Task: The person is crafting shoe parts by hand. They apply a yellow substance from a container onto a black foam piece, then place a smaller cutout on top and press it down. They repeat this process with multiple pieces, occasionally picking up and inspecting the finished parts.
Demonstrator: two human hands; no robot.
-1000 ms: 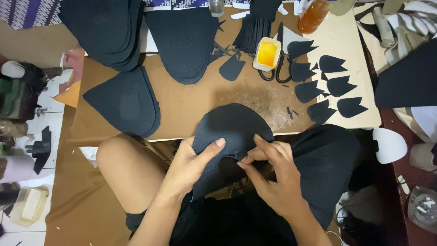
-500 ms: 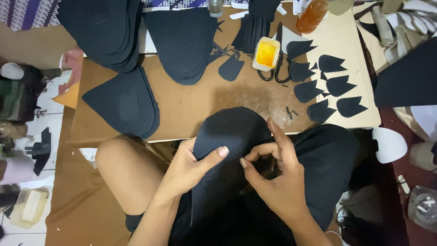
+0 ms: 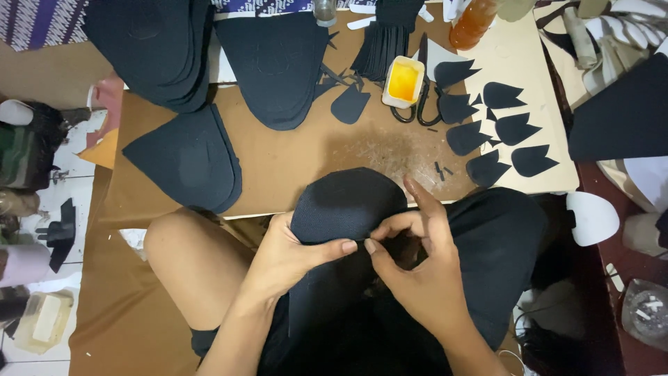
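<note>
Black fabric panel, lower centre of frame, rounded end pointing up-frame, long axis vertical; our left hand and right hand pinch its right edge.

The light is even and soft from overhead, a bit warm, and it leaves the brown table evenly lit with hardly any hard shadow. A pale sheen sits on its scuffed middle. The dark fabric pieces swallow detail; the rounded piece under the two hands shows only faint weave, and the lap below it goes nearly black. The yellow tub and orange bottle glow brightly. Focus holds at centre; the corners bend slightly and soften, and the clutter at the edges looks smeared.
</note>
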